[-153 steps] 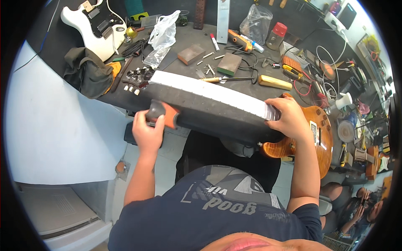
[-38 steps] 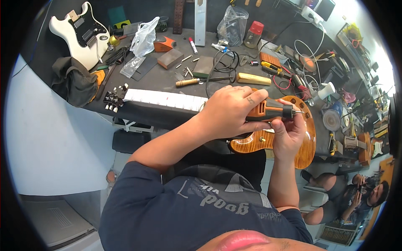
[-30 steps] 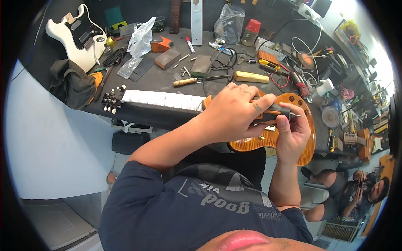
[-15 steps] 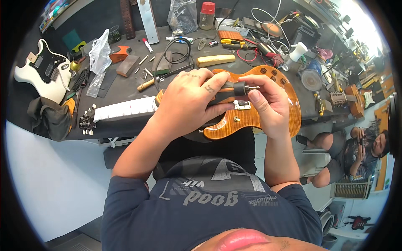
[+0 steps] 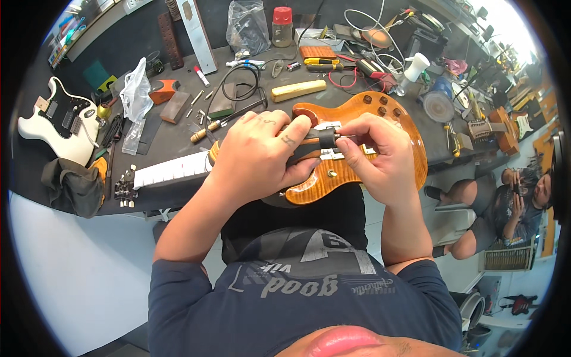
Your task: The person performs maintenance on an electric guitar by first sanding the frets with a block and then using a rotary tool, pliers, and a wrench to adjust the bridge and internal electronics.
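Observation:
An amber electric guitar [image 5: 372,163] lies face up before me, its neck [image 5: 172,170] reaching left with white covering along the fingerboard. Over its body, my left hand [image 5: 256,146] wraps round a black-and-orange power driver [image 5: 327,140] with a dark collar. The driver's far end points right and is partly hidden by my fingers. My right hand [image 5: 380,149] pinches the thin metal bit [image 5: 350,137] at the collar between thumb and fingertips. Under both hands, the metal pickups and bridge are partly covered.
A white guitar body [image 5: 59,128] rests at the left beside a dark cloth [image 5: 71,184]. Behind the amber guitar are a yellow block [image 5: 298,90], a black cable [image 5: 256,74] and a red-capped jar [image 5: 282,30]. Another person [image 5: 517,196] sits at the right.
Both hands and the driver have shifted slightly left and nearer me, showing more of the guitar's metal hardware. The right fingers have closed in more on the bit. The view has tilted a little.

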The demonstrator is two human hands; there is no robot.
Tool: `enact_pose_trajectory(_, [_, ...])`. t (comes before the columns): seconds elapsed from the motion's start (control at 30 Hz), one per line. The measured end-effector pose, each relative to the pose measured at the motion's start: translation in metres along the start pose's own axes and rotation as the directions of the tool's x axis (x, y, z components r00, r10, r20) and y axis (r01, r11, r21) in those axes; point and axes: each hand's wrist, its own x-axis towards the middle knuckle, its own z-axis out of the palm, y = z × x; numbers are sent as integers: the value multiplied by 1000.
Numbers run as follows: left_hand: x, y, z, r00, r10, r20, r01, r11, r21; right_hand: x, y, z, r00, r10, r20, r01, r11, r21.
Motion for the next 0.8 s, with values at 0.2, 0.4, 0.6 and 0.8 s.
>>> enact_pose_trajectory(0.2, [0, -7, 7, 994, 79, 69, -79, 997, 3, -5, 20, -6, 990, -121, 74, 131, 979, -155])
enact_pose_trajectory(0.4, [-3, -9, 5, 987, 109, 115, -116, 991, 63, -5, 24, -8, 969, -106, 222, 156, 962, -224])
enact_pose_trajectory(0.6, [2, -11, 0, 975, 144, 172, -158, 985, 75, 10, 17, -19, 847, -122, 517, 380, 820, -429])
enact_pose_trajectory(0.8, [7, -18, -5, 974, 131, 184, -148, 986, 80, 31, 22, -20, 776, -293, 559, 560, 728, -396])
